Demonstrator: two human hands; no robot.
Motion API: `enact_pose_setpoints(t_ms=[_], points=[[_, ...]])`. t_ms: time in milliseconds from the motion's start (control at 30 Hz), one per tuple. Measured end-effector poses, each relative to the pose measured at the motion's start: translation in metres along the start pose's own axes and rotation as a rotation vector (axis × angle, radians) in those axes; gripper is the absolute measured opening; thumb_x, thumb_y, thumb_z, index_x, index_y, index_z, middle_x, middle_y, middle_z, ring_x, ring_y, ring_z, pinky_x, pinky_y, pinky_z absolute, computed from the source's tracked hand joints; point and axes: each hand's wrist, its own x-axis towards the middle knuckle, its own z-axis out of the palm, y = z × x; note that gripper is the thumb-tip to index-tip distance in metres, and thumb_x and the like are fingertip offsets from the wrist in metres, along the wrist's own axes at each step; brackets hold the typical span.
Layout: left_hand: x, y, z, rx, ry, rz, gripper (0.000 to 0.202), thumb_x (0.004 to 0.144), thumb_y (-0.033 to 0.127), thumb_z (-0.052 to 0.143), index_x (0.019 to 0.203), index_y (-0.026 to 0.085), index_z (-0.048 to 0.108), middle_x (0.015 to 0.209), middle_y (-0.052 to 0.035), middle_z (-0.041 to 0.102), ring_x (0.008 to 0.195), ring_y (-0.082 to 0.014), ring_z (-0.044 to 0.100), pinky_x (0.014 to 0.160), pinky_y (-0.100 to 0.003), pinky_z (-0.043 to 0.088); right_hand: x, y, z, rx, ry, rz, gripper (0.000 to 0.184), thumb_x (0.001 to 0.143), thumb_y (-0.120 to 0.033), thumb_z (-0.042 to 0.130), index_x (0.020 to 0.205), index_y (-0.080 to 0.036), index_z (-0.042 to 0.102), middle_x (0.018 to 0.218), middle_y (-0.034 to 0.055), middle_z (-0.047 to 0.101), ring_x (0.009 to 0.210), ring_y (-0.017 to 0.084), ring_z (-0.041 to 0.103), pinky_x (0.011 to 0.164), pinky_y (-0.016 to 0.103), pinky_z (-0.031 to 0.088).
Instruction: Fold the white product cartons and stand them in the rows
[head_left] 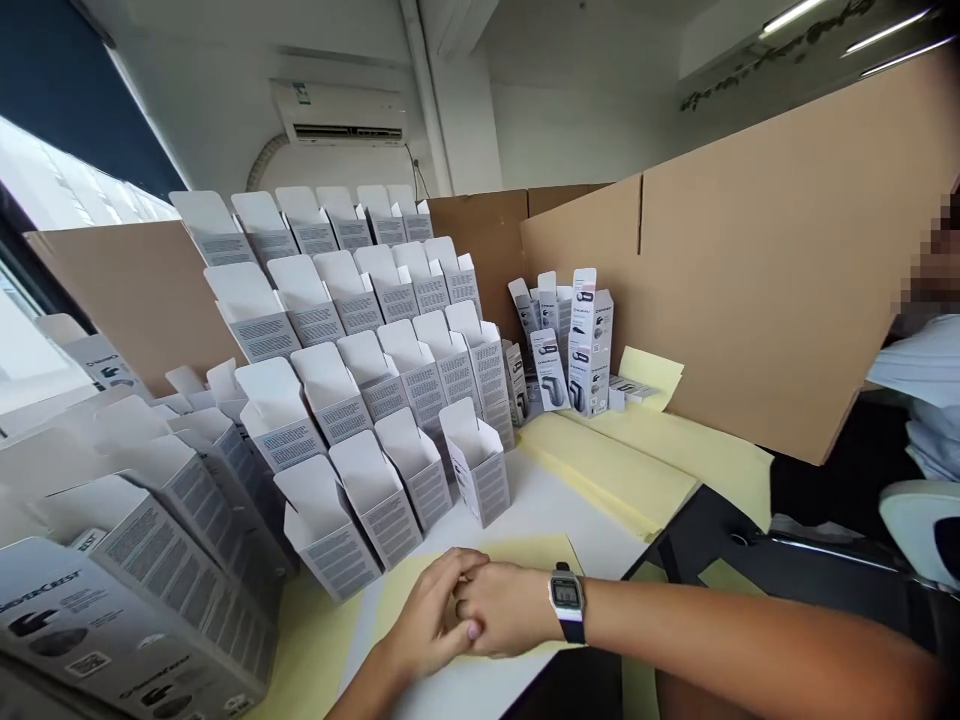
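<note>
My left hand (436, 612) lies with its fingers over the knuckles of my right hand (511, 604), the two clasped together above a yellow sheet (551, 550) at the table's front. The right hand is closed, its curled fingers partly hidden by the left. Between them no object shows. A wristwatch (566, 594) is on my right wrist. Just beyond the hands stands a single open carton (486, 485), its flap up. Behind and to its left, several rows of similar grey and white cartons (379, 515) stand upright with open tops.
More open cartons (180, 560) crowd the left side. Printed boxes (590, 345) stand at the back, beside yellow paper (615, 465). Large cardboard walls (720, 270) enclose the back and right. At the far right, a person's sleeve (919, 365) shows near a white chair back (919, 525).
</note>
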Motion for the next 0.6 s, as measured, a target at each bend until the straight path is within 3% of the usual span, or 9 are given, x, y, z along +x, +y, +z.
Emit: enact_pose_setpoints(t_ms=[133, 200, 300, 367, 433, 600], points=[[-0.006, -0.017, -0.015, 0.05, 0.033, -0.091, 0.04, 0.095, 0.048, 0.052, 0.123, 0.02, 0.06, 0.116, -0.0126, 0.069, 0.106, -0.0275, 0.065, 0.092, -0.04, 0.051, -0.013, 0.01, -0.012, 0.046, -0.058, 0.1, 0.01, 0.082, -0.029, 0.069, 0.079, -0.02, 0.071, 0.085, 0.0055, 0.071, 0.089, 0.023, 0.061, 0.086, 0.036, 0.049], [-0.01, -0.023, -0.021, 0.08, 0.058, -0.155, 0.031, 0.093, 0.036, 0.057, 0.119, 0.021, 0.062, 0.116, -0.0106, 0.07, 0.106, -0.0264, 0.067, 0.091, -0.039, 0.052, -0.027, 0.013, -0.018, 0.072, -0.051, 0.245, 0.033, 0.086, -0.042, 0.067, 0.105, -0.016, 0.073, 0.107, 0.0127, 0.07, 0.102, 0.028, 0.062, 0.087, 0.04, 0.052], [-0.016, -0.032, -0.025, 0.132, 0.084, -0.207, 0.032, 0.087, 0.026, 0.062, 0.118, 0.019, 0.065, 0.118, -0.011, 0.071, 0.109, -0.0292, 0.067, 0.095, -0.043, 0.052, -0.052, 0.012, -0.018, 0.124, -0.07, 0.453, 0.094, 0.075, -0.058, 0.076, 0.148, -0.006, 0.047, 0.147, 0.027, 0.049, 0.134, 0.043, 0.046, 0.103, 0.055, 0.047], [-0.019, -0.038, -0.024, 0.164, 0.079, -0.208, 0.035, 0.085, 0.024, 0.062, 0.119, 0.018, 0.067, 0.12, -0.0123, 0.071, 0.113, -0.0315, 0.066, 0.098, -0.046, 0.051, -0.072, 0.007, -0.009, 0.32, -0.162, 0.645, 0.108, 0.07, -0.054, 0.081, 0.159, -0.017, 0.032, 0.165, 0.0174, 0.028, 0.151, 0.043, 0.025, 0.119, 0.057, 0.032], [-0.02, -0.043, -0.02, 0.177, 0.044, -0.185, 0.04, 0.083, 0.024, 0.062, 0.123, 0.019, 0.067, 0.125, -0.0123, 0.071, 0.118, -0.0317, 0.065, 0.102, -0.047, 0.05, -0.092, -0.002, 0.003, 0.439, -0.213, 0.757, 0.1, 0.071, -0.044, 0.08, 0.158, -0.027, 0.034, 0.169, 0.0058, 0.019, 0.156, 0.041, 0.013, 0.125, 0.057, 0.023], [-0.018, -0.041, -0.011, 0.138, -0.115, -0.08, 0.053, 0.078, 0.036, 0.072, 0.129, 0.023, 0.066, 0.144, -0.0078, 0.061, 0.134, -0.0309, 0.056, 0.117, -0.046, 0.039, -0.139, -0.041, 0.017, 0.452, -0.108, 0.843, 0.098, 0.07, -0.028, 0.076, 0.157, -0.042, 0.031, 0.169, -0.0058, 0.015, 0.156, 0.041, 0.011, 0.125, 0.061, 0.023]])
